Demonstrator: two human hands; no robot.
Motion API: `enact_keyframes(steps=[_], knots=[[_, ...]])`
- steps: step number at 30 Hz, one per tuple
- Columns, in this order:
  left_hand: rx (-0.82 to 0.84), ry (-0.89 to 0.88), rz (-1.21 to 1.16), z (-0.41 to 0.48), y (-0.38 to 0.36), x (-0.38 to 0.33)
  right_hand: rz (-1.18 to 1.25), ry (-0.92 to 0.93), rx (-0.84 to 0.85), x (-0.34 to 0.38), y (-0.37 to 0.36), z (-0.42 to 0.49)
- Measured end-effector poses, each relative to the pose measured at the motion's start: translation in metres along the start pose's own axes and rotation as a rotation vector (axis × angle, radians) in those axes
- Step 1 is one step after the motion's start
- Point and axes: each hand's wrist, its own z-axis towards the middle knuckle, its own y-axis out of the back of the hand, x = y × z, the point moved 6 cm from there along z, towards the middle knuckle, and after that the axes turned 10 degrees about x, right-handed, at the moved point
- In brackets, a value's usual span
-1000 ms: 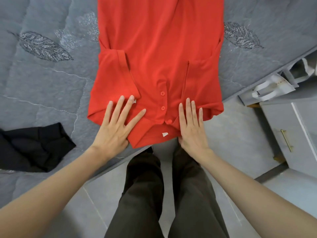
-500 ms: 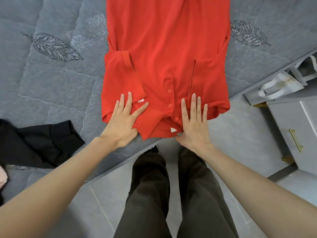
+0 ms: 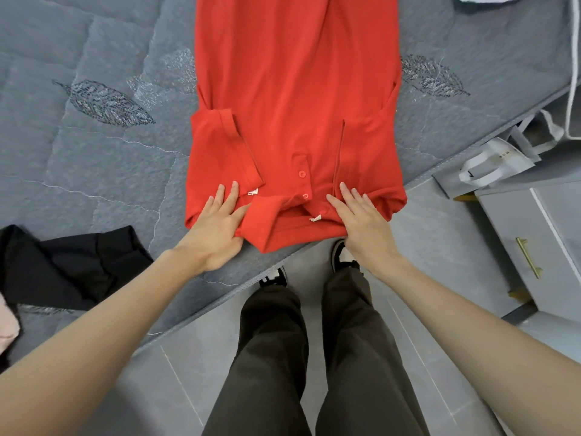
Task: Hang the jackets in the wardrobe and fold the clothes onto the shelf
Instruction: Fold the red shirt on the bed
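Observation:
A red polo shirt [image 3: 292, 89] lies flat on the grey quilted mattress [image 3: 94, 165], collar end towards me at the mattress edge, both sleeves folded inward over the body. My left hand [image 3: 217, 228] rests on the folded left side near the collar, fingers straight, thumb towards the collar. My right hand [image 3: 361, 221] rests on the right side of the collar, fingers straight and close together. Neither hand grips the cloth.
A black garment [image 3: 72, 265] lies crumpled on the mattress at the left, with a bit of pink cloth [image 3: 8, 322] beside it. White paper bags [image 3: 493, 165] lean at the right above a grey drawer cabinet [image 3: 528, 234] with a brass handle. My legs stand on grey floor tiles.
Both hands have slid a little towards me along the collar end of the shirt, staying flat. The view has shifted, bringing more of the black garment and the floor into sight.

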Motion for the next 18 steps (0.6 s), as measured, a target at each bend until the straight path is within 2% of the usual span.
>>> enact_keyframes(steps=[5, 9, 11, 13, 18], knots=[[0.062, 0.004, 0.225, -0.019, 0.003, -0.010, -0.001, -0.006, 0.234, 0.002, 0.022, -0.011], [0.212, 0.044, 0.285, -0.037, 0.003, -0.024, -0.006, 0.029, 0.424, 0.008, 0.035, -0.024], [0.281, 0.092, 0.166, -0.046, 0.006, -0.027, -0.014, 0.024, 0.520, 0.009, 0.039, -0.030], [0.266, 0.149, -0.016, -0.052, 0.018, -0.024, -0.004, -0.010, 0.570, 0.009, 0.050, -0.032], [0.169, 0.241, -0.273, -0.034, 0.070, -0.010, 0.078, -0.053, 0.524, 0.004, 0.099, -0.007]])
